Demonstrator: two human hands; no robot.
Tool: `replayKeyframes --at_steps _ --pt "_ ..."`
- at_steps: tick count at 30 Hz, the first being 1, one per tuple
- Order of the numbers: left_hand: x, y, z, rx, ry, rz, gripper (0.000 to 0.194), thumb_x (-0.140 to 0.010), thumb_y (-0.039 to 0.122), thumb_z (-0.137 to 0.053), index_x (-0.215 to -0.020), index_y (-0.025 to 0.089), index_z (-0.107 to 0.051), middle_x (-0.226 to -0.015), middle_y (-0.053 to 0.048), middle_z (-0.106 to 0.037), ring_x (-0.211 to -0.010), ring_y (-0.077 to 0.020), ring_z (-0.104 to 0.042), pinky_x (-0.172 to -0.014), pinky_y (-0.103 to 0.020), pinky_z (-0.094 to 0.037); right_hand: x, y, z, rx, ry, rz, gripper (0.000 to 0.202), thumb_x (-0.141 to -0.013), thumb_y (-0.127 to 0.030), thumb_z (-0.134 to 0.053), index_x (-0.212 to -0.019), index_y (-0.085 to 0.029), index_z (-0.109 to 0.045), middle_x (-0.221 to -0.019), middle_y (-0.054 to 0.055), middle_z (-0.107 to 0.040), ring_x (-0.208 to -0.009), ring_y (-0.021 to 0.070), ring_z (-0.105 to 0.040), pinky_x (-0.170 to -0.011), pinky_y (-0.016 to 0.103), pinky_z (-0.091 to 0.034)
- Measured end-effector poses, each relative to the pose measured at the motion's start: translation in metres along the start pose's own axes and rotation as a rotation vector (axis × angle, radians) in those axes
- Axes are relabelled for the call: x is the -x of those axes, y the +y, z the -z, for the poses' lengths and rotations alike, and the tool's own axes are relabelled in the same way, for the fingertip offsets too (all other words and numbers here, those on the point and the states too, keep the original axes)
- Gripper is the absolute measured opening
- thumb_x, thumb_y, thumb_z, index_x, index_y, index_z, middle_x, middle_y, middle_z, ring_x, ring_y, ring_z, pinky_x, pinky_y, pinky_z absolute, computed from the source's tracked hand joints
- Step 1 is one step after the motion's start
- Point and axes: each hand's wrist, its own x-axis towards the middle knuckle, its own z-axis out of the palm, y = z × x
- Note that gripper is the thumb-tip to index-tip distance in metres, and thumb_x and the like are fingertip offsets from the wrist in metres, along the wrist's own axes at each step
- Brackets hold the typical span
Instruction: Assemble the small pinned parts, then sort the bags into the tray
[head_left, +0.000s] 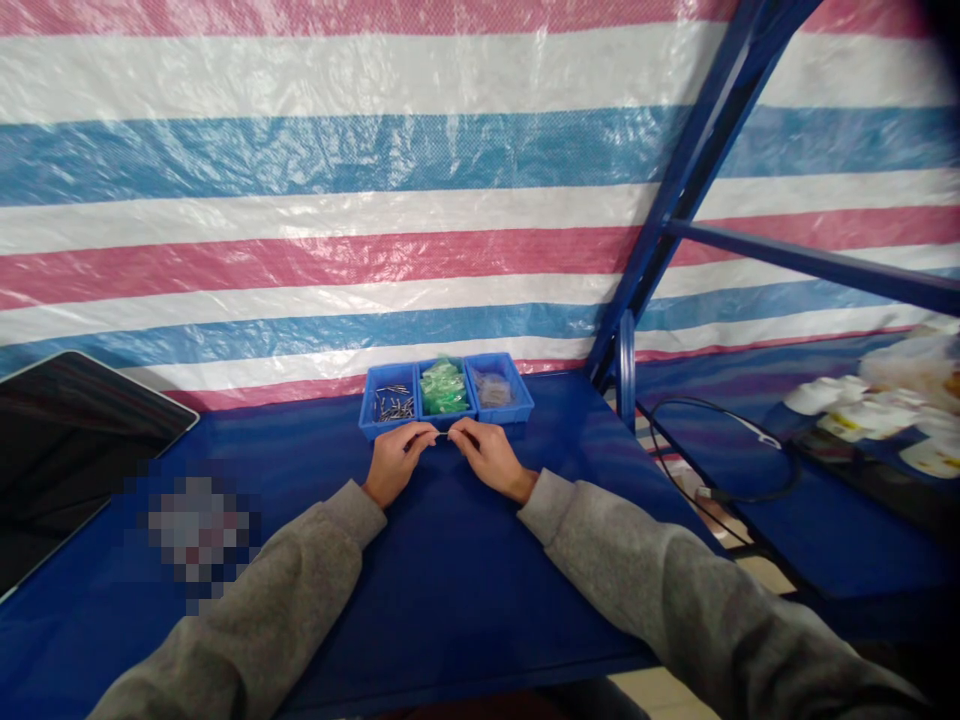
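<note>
Between my two hands stretches a small, thin, pale piece (442,433), too small to name. My left hand (395,460) pinches its left end, and my right hand (491,458) pinches the other. Both hands are held just in front of three small blue bins standing side by side. Several thin metal pieces lie in the left bin (366,400). Green plastic packets (443,386) fill the middle one. In the right bin (517,413) is a heap of clear, whitish small pieces (492,389).
A dark flat screen or panel (75,460) lies at the left, near a blurred-out patch (196,530) on the blue table (450,600). Blue metal posts (675,200) rise at the right. Beyond them are a black cable (720,402) and white bottles (825,395).
</note>
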Motion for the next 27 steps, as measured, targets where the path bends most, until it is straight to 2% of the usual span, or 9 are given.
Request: replayKeyframes --at_steps 6,13,16,19,22,25,27 --pt "-0.0001 0.0006 0.0014 -0.04 0.014 0.03 0.031 -0.089 0.033 -0.049 -0.066 0.016 -0.062 -0.055 0.003 -0.058 -0.047 -0.0078 -0.05 -0.051 -0.019 -0.04 0.0003 0.0014 -0.0024 0.01 -0.023 0.022 0.028 -0.093 -0.035 -0.043 -0.081 -0.018 -0.061 -0.069 0.001 -0.061 -0.062 0.0127 -0.056 -0.062 0.022 -0.039" --pt "0.0007 0.0026 0.0013 0.034 -0.005 0.011 0.022 -0.086 0.034 -0.055 -0.085 0.016 -0.068 -0.054 0.003 -0.058 -0.045 -0.0073 -0.051 -0.053 -0.019 -0.043 0.001 0.0074 -0.0054 0.061 0.002 -0.014 0.03 -0.091 -0.035 -0.046 -0.071 -0.017 -0.057 -0.059 -0.001 -0.054 -0.054 0.0107 -0.049 -0.056 0.021 -0.035" --pt "0.0016 0.0032 0.002 0.068 -0.008 0.024 0.021 -0.086 0.033 -0.054 -0.089 0.016 -0.067 -0.06 0.001 -0.063 -0.049 -0.0083 -0.055 -0.054 -0.019 -0.046 0.0014 0.0082 -0.006 0.094 0.009 -0.022 0.034 -0.09 -0.037 -0.047 -0.064 -0.017 -0.052 -0.055 -0.002 -0.05 -0.05 0.0097 -0.045 -0.053 0.021 -0.032" --pt "0.0023 0.0036 0.0026 0.187 -0.017 0.063 0.02 -0.086 0.033 -0.053 -0.086 0.015 -0.062 -0.085 -0.006 -0.069 -0.057 -0.0098 -0.06 -0.054 -0.02 -0.049 0.0012 0.0073 -0.0056 0.112 0.018 -0.031 0.037 -0.092 -0.037 -0.044 -0.061 -0.017 -0.05 -0.053 -0.003 -0.048 -0.049 0.009 -0.043 -0.053 0.021 -0.031" --pt "0.0023 0.0036 0.0014 0.306 -0.028 0.101 0.021 -0.086 0.033 -0.052 -0.078 0.014 -0.054 -0.104 -0.012 -0.067 -0.062 -0.0112 -0.063 -0.052 -0.022 -0.05 0.0011 0.0055 -0.0045 0.123 0.039 -0.046 0.038 -0.093 -0.037 -0.042 -0.061 -0.017 -0.05 -0.052 -0.003 -0.046 -0.049 0.0086 -0.042 -0.052 0.021 -0.03" --pt "0.002 0.003 -0.0007 0.345 -0.012 0.124 0.022 -0.086 0.033 -0.053 -0.076 0.014 -0.05 -0.102 -0.011 -0.067 -0.057 -0.0099 -0.062 -0.049 -0.021 -0.049 0.0014 0.0048 -0.004 0.126 0.053 -0.06 0.04 -0.093 -0.038 -0.04 -0.06 -0.017 -0.05 -0.052 -0.003 -0.045 -0.048 0.0084 -0.042 -0.052 0.021 -0.031" --pt "0.0019 0.0025 -0.0015 0.322 -0.001 0.125 0.021 -0.086 0.033 -0.053 -0.079 0.014 -0.052 -0.089 -0.008 -0.069 -0.052 -0.0083 -0.059 -0.049 -0.021 -0.049 0.0016 0.0049 -0.0042 0.123 0.054 -0.063 0.041 -0.093 -0.039 -0.04 -0.06 -0.016 -0.051 -0.052 -0.003 -0.046 -0.049 0.0085 -0.042 -0.053 0.021 -0.031"
